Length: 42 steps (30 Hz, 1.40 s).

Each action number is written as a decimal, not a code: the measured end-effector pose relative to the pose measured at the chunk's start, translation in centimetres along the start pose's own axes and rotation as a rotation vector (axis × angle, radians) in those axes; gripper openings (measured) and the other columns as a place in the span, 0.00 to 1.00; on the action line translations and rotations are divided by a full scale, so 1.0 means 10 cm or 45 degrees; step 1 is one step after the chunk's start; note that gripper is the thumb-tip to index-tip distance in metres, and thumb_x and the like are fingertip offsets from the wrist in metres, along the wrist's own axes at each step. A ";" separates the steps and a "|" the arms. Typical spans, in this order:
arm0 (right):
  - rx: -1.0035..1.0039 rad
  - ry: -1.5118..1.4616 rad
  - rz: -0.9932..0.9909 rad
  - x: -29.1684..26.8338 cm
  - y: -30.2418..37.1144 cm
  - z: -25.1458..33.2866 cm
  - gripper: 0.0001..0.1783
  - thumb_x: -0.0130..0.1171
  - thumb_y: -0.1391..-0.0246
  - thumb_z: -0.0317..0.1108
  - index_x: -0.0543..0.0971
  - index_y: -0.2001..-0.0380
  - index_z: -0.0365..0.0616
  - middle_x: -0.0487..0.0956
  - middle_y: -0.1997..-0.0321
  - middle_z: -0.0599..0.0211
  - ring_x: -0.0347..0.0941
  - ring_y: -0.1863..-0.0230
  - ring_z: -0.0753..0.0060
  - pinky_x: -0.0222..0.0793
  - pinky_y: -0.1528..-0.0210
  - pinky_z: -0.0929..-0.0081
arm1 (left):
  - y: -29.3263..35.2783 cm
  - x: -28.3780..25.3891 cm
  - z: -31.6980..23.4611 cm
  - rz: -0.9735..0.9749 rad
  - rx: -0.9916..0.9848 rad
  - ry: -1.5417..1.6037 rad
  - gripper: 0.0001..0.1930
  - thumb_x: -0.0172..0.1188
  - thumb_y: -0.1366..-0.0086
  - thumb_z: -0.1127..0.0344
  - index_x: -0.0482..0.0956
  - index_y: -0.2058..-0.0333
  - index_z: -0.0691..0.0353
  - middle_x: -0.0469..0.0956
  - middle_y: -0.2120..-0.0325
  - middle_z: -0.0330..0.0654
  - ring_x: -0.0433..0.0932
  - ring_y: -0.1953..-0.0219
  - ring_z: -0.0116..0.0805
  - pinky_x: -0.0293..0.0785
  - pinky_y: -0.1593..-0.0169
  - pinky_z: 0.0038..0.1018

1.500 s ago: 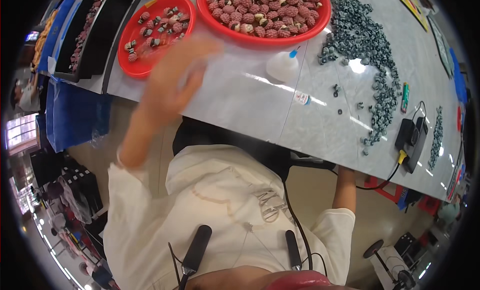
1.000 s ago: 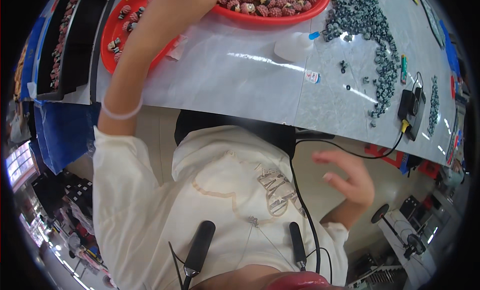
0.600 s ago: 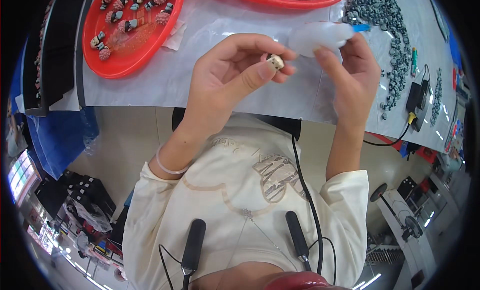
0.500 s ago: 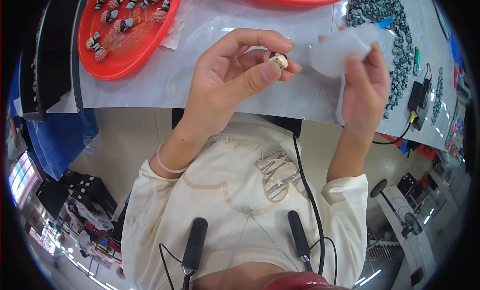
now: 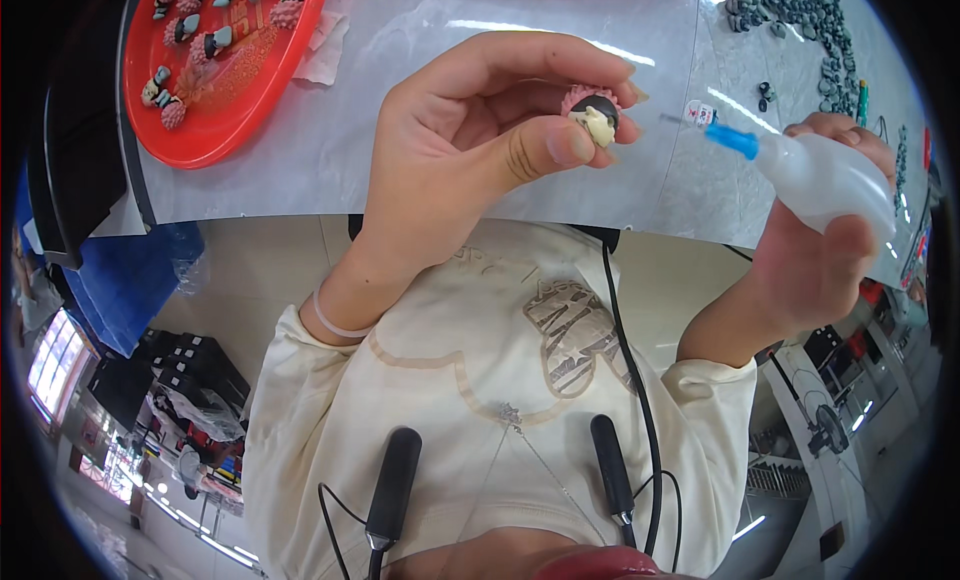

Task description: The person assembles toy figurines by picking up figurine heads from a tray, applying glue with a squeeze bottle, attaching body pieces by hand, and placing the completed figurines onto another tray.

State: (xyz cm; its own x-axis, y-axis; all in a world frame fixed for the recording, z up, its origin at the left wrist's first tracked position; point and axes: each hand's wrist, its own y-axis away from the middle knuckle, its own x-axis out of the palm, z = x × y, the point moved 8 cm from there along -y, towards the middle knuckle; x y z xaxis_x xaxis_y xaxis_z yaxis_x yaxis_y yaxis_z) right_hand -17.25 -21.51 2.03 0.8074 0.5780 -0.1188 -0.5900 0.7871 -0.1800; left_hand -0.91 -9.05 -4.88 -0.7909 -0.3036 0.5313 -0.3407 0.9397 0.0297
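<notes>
Between the thumb and fingertips of my left hand (image 5: pixel 450 140) is a small figurine piece (image 5: pixel 597 120) with bumpy pink hair, a dark band and a cream-coloured part. My fingers hide some of it. Off to its right, my right hand (image 5: pixel 815 265) is wrapped round a translucent white squeeze bottle (image 5: pixel 818 175). The bottle lies tilted, its blue needle tip (image 5: pixel 733 140) directed left at the figurine piece, with a gap between them. The thin needle itself is faint.
A red round tray (image 5: pixel 262 100) at the far left carries several small pink-haired figurines (image 5: pixel 212 44), with a white tissue (image 5: pixel 322 50) beside it. Many small dark grey pieces (image 5: pixel 770 5) are spread at the far right. A black cable (image 5: pixel 632 380) hangs down my front.
My right hand has moved right and toward me, and the bottle has turned so its blue tip faces left instead of right. My left hand has shifted slightly right, exposing more pink hair.
</notes>
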 end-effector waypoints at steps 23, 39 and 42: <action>-0.825 0.948 0.335 0.32 0.10 0.72 0.26 0.56 0.63 0.41 0.71 0.70 0.21 0.73 0.81 0.42 0.70 0.79 0.52 0.69 0.78 0.65 | -0.02 0.02 0.00 -0.040 -0.001 -0.033 0.19 0.63 0.47 0.65 0.71 0.60 0.68 0.74 0.64 0.50 0.77 0.63 0.39 0.75 0.64 0.24; -0.077 0.179 -0.227 0.00 -0.08 -0.06 0.19 0.56 0.56 0.21 0.68 0.57 0.27 0.74 0.60 0.52 0.72 0.58 0.64 0.66 0.54 0.74 | -0.05 0.08 0.01 0.023 -0.018 0.034 0.17 0.61 0.45 0.64 0.70 0.60 0.68 0.74 0.62 0.50 0.77 0.64 0.37 0.74 0.64 0.23; -0.199 0.331 -0.191 0.21 -0.16 -0.14 0.20 0.58 0.58 0.17 0.70 0.57 0.29 0.76 0.60 0.57 0.72 0.59 0.69 0.66 0.53 0.76 | 0.00 0.03 0.00 -0.023 -0.025 -0.052 0.17 0.61 0.45 0.64 0.70 0.60 0.67 0.73 0.62 0.49 0.77 0.64 0.36 0.74 0.63 0.22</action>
State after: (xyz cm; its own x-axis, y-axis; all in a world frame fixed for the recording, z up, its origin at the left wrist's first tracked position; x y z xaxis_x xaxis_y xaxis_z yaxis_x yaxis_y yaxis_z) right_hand -14.61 -21.87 0.67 0.8725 0.3682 -0.3212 -0.4721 0.8048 -0.3597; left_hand -1.13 -9.13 -4.77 -0.8050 -0.3261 0.4956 -0.3451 0.9369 0.0560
